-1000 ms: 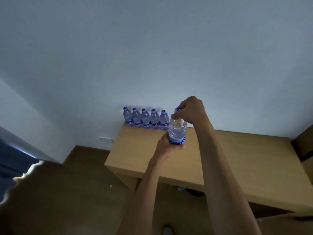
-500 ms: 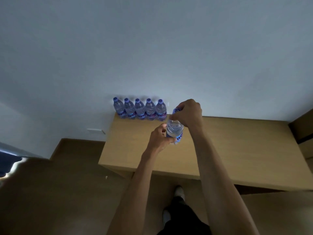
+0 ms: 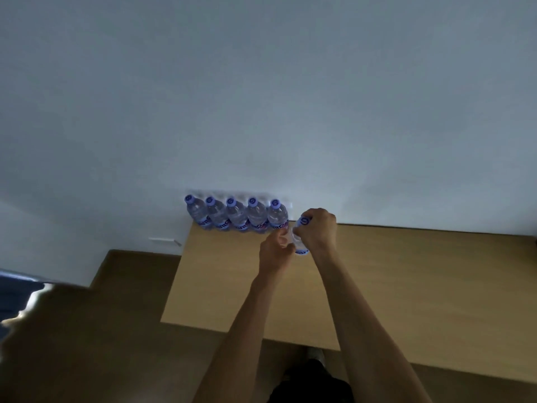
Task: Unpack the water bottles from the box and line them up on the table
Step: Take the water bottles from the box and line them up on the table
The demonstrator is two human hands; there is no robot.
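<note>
Both hands gripped the sixth water bottle (image 3: 299, 242), right hand (image 3: 318, 228) near cap, left hand (image 3: 274, 251) on body, just right of the five-bottle row (image 3: 236, 215) at table (image 3: 406, 286) back edge. Best set upright, touching row end w/o knocking neighbours.

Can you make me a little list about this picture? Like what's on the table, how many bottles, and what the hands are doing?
surface: wooden table against a white wall
bottles lined up: five, upright, side by side at the table's back left corner; row
bottle in hands: sixth bottle, just right of the row
right hand: grips the bottle's top by the cap
left hand: holds the bottle's lower body
box: not in view
</note>
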